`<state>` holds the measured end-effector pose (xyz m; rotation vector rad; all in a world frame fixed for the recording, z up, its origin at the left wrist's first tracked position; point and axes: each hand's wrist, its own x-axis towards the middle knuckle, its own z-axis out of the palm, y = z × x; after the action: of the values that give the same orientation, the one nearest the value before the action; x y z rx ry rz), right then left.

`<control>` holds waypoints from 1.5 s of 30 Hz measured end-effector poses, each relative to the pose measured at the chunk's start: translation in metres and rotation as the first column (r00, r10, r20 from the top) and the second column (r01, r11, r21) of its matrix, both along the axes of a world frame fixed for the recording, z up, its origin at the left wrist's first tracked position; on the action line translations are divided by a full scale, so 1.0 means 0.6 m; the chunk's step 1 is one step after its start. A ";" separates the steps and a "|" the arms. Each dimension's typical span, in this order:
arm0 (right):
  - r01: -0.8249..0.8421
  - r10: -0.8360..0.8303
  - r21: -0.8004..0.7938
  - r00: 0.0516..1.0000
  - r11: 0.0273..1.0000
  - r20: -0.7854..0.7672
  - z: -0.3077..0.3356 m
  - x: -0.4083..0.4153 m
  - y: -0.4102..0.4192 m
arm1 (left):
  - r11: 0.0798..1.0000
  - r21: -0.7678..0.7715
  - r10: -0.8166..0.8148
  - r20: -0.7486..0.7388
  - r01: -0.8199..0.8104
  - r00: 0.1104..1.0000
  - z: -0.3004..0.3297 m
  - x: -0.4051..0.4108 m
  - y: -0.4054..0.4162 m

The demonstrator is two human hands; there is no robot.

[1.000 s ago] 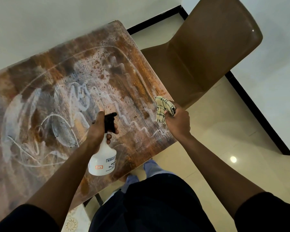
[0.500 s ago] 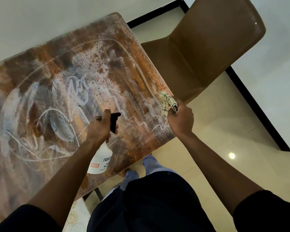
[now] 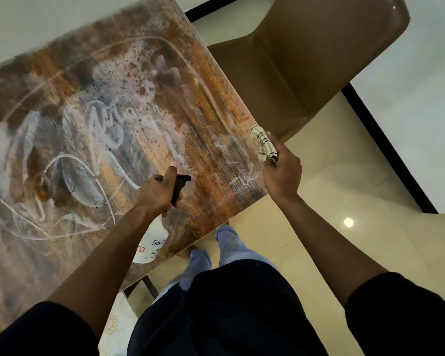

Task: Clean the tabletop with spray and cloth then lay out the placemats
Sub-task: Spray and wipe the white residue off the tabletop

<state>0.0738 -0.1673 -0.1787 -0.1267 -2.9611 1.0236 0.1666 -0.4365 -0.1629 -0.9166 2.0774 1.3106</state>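
The left hand [image 3: 156, 191] has its fingers wrapped round the neck of the spray bottle [image 3: 152, 240], one finger lifted off the black trigger, over the surface [image 3: 93, 104] toward 5 o'clock. The right hand [image 3: 283, 173] grips the bunched cloth [image 3: 263, 145] at the 3 o'clock edge. Best to mist the streaked middle evenly, nozzle low, then wipe in overlapping passes. No placemats are clearly in view.

Looks like a dining spot in somebody's home. There's a wood-look tabletop [image 3: 93, 119] filling the left of the frame, pushed up against a plain white wall [image 3: 36, 19] at upper left, with a smooth brown moulded chair [image 3: 306, 60] tucked in at the top right. Glossy cream floor tiles [image 3: 344, 188] with a black skirting strip [image 3: 388, 160] on the right.
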 end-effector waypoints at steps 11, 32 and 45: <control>-0.086 0.100 0.136 0.990 0.987 -0.097 -0.046 -0.014 -0.019 | 0.990 0.141 -0.018 -0.032 0.023 0.999 -0.016 -0.001 0.010; -0.528 0.470 0.447 0.849 0.722 0.243 -0.147 0.063 0.043 | 0.921 0.366 0.142 -0.009 -0.129 0.990 0.023 -0.009 0.029; -0.796 0.816 0.381 0.557 0.471 0.155 -0.144 0.124 -0.009 | 0.917 0.325 0.241 0.007 -0.231 0.970 0.029 -0.045 0.040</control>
<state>0.1480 -0.1726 -0.2652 1.4219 -3.0546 0.2890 0.1397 -0.4124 -0.1455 -1.0227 1.7393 1.7416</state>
